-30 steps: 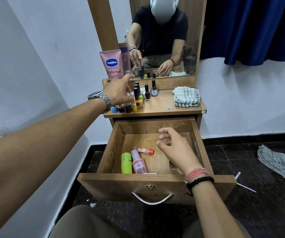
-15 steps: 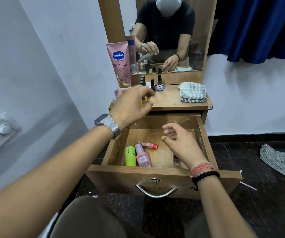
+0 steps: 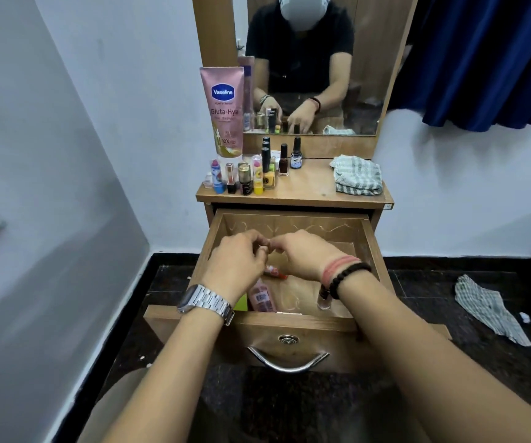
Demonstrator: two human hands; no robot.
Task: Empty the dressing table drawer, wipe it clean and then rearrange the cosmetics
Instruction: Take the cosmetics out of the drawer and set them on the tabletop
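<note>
Both hands over the open wooden drawer (image 3: 373, 251).
Left hand (image 3: 237, 266) and right hand (image 3: 305, 255) with curled fingertips touching; anything pinched between, cannot tell.

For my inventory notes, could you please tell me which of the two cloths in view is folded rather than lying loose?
The folded one is the striped cloth on the dressing table top, right of the bottles. The other checked cloth lies spread out on the dark floor.

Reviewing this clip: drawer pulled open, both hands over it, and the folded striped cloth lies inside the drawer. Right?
Not quite. In the head view the folded striped cloth lies on the tabletop, not inside. The drawer is open, with the left hand and right hand over it.
</note>
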